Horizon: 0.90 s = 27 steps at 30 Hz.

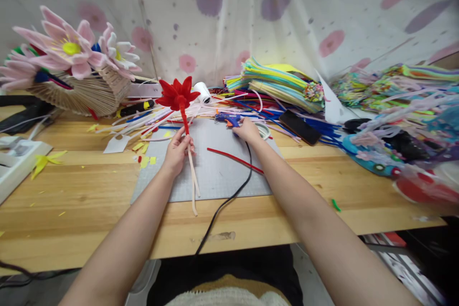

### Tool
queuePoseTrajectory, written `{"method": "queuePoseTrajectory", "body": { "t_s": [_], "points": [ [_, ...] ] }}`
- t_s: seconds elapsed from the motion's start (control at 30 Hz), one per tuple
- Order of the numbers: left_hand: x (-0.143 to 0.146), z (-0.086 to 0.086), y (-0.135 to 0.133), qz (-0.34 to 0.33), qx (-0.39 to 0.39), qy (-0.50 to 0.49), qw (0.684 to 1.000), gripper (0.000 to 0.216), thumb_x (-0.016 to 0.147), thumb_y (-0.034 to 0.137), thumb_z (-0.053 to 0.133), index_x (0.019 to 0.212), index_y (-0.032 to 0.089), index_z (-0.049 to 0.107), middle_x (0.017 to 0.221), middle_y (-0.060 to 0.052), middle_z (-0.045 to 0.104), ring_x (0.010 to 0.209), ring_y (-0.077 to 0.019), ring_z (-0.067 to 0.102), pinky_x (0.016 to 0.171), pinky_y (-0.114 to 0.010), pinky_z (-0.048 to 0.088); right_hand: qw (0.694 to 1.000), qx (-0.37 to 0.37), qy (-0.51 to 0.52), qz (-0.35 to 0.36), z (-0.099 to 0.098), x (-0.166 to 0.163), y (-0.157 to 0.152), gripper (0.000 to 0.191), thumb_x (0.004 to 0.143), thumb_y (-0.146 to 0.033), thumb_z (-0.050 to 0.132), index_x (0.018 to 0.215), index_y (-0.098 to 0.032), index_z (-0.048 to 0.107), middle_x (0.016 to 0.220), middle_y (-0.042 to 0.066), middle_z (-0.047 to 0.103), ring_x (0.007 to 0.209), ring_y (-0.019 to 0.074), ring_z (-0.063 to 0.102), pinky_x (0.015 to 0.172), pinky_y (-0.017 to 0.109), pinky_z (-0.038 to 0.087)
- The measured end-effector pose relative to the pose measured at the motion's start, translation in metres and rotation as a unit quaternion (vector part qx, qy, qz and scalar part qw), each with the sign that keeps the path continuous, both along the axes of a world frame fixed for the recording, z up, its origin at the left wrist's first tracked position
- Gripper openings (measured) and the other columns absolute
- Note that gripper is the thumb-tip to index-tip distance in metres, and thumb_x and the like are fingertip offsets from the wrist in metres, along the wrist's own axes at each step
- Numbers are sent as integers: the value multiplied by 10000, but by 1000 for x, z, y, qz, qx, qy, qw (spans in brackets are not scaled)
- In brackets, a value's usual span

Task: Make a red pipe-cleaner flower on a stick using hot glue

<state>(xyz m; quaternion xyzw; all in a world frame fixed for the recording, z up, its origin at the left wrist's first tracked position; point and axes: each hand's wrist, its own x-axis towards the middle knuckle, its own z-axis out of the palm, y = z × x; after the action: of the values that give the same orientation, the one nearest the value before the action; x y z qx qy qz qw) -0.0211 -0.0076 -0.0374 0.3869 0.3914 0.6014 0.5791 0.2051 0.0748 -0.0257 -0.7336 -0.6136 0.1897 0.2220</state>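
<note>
My left hand (178,151) is closed around the stem of a red pipe-cleaner flower (179,94), held upright with its bloom above my fingers. Red wrapping covers the upper stem, and pale stem ends (193,179) hang below my hand. My right hand (248,131) grips a blue glue gun (228,118) with an orange trigger, its nozzle pointing left toward the flower but apart from it. From its handle a black cord (229,198) runs toward the table's front edge. Between my arms, a loose red pipe cleaner (233,158) lies on the grey cutting mat (215,181).
Bundles of coloured pipe cleaners (279,83) pile along the back. A dark phone (300,126) lies at right of the mat. Pink flowers on a woven fan (79,91) stand at back left, above a white power strip (21,162). Yellow scraps (144,161) dot the table.
</note>
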Motion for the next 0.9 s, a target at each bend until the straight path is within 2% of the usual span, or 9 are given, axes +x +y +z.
{"method": "queuePoseTrajectory", "body": {
  "t_s": [0.1, 0.17, 0.23, 0.3, 0.4, 0.57, 0.67, 0.8, 0.9],
  "points": [
    [-2, 0, 0, 17, 7, 9, 1000, 528, 695, 275, 632, 1203, 254, 492, 647, 45, 496, 476, -53, 483, 443, -188, 465, 986, -58, 149, 33, 11, 5, 0, 156, 606, -276, 555, 704, -155, 560, 636, 24, 561, 562, 124, 496, 529, 245, 348],
    [-1, 1, 1, 23, 5, 7, 1000, 529, 696, 270, 628, 1206, 248, 490, 648, 44, 499, 474, -52, 484, 443, -188, 463, 956, -76, 276, 68, 19, 11, -3, 93, 581, -235, 526, 626, -154, 525, 537, -9, 490, 481, 85, 427, 472, 224, 302],
    [-1, 1, 2, 26, 3, 1, 1000, 519, 699, 266, 622, 1202, 241, 493, 649, 43, 499, 471, -52, 482, 435, -184, 457, 915, -59, 385, 104, 24, 16, -5, 128, 544, -206, 528, 661, -152, 523, 521, -31, 465, 466, 68, 406, 459, 210, 288],
    [0, 0, 3, 25, 3, -5, 1000, 499, 704, 268, 616, 1189, 238, 502, 651, 42, 500, 472, -51, 484, 428, -179, 451, 882, -8, 454, 123, 26, 19, -5, 264, 507, -180, 552, 770, -157, 534, 553, -45, 484, 483, 62, 421, 469, 198, 298],
    [-1, -1, 4, 28, -3, -7, 1000, 477, 704, 266, 612, 1170, 236, 514, 649, 41, 503, 473, -48, 488, 425, -167, 439, 865, 49, 483, 123, 23, 20, -1, 397, 474, -143, 586, 865, -169, 520, 617, -56, 514, 517, 55, 436, 486, 186, 311],
    [-2, -1, 3, 39, -3, 11, 999, 489, 693, 266, 611, 1170, 227, 508, 644, 41, 498, 476, -55, 492, 434, -177, 438, 855, 45, 501, 123, 19, 20, 5, 286, 480, -143, 632, 725, -169, 486, 597, -63, 490, 512, 45, 440, 491, 182, 343],
    [-2, -3, 4, 44, 10, 35, 998, 496, 697, 282, 600, 1179, 222, 497, 645, 40, 491, 477, -63, 482, 441, -194, 433, 840, 64, 527, 112, 25, 23, 3, 333, 505, -180, 666, 780, -193, 478, 629, -65, 519, 526, 57, 478, 508, 193, 397],
    [-4, -12, 7, 76, 44, 162, 983, 440, 737, 308, 545, 1162, 199, 511, 623, 37, 482, 467, -79, 451, 459, -220, 404, 824, 64, 545, 136, 30, 33, -7, 406, 530, -239, 711, 857, -213, 471, 745, -31, 602, 586, 81, 547, 473, 186, 408],
    [-6, -20, 10, 139, 77, 305, 939, 336, 775, 310, 486, 1070, 176, 573, 702, -7, 554, 609, -119, 514, 580, -251, 422, 827, 28, 539, 155, 19, 38, -19, 370, 567, -247, 708, 863, -198, 490, 830, 8, 639, 559, 69, 543, 444, 179, 393]
  ]
}}
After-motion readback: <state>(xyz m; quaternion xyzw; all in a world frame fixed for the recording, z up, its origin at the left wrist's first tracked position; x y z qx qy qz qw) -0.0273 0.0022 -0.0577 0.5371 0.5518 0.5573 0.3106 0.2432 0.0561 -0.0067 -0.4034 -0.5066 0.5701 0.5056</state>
